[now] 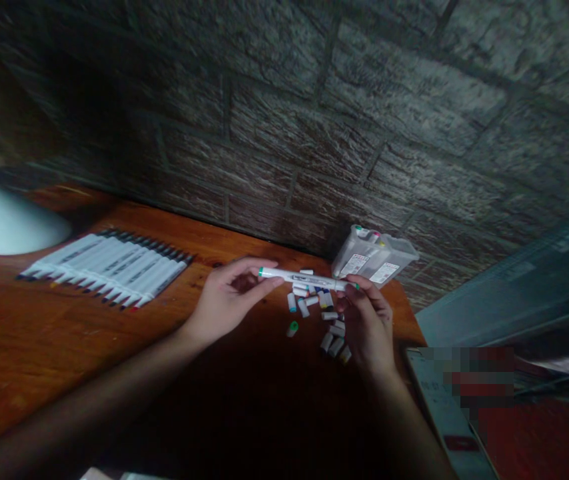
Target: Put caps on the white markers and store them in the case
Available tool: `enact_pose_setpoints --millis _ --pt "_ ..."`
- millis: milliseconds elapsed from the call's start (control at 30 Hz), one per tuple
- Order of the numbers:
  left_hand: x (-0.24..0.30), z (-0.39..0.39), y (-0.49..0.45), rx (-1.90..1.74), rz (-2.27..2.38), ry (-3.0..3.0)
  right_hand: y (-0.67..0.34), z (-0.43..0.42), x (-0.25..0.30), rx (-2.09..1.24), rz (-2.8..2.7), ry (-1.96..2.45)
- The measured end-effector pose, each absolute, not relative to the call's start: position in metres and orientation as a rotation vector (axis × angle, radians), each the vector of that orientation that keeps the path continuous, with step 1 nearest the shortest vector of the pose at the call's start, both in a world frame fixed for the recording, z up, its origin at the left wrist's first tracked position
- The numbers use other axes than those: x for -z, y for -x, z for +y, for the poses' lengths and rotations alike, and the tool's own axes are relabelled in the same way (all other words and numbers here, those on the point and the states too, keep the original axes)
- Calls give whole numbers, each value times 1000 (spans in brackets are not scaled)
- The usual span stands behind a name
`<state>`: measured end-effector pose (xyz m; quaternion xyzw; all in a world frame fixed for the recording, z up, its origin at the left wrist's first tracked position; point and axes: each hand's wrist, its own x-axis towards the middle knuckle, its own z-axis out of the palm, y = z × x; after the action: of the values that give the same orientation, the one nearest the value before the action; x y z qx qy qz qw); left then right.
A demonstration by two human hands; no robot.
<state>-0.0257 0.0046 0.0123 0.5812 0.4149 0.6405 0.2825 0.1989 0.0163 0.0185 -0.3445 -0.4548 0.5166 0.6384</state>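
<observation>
A white marker (pixel 304 278) with green tips is held level above the wooden table (pixel 24 333). My left hand (pixel 227 300) pinches its left end and my right hand (pixel 367 320) grips its right end. Several loose marker caps (pixel 314 310) lie scattered on the table just below the marker and between my hands. A row of several white markers (pixel 109 267) lies side by side at the left.
A clear plastic marker box (pixel 374 257) lies tipped against the stone wall behind my right hand. A white rounded object (pixel 4 223) sits at the far left. A flat device (pixel 444 407) lies at the table's right edge.
</observation>
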Motion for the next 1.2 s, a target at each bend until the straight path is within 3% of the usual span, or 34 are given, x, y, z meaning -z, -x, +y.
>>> enact_pose_setpoints --millis 233,400,767,933,1067,1200 --pt "-20 11 29 -1780 846 -1166 -186 0 -18 -1395 -1586 881" --pt "-19 11 31 -1716 757 -1152 -168 -20 -17 -1354 -1783 982" --pt "-25 6 33 -1591 681 -1224 -166 -20 -12 -1512 -1564 995" --pt "-18 11 39 -1437 919 -1371 -170 -14 -15 -1583 -1629 917" --pt "-10 19 45 -1414 1172 -1520 -187 -3 -20 -1465 -1485 868" --pt "-4 21 45 -1468 1174 -1656 -223 30 -39 -1015 -1295 931"
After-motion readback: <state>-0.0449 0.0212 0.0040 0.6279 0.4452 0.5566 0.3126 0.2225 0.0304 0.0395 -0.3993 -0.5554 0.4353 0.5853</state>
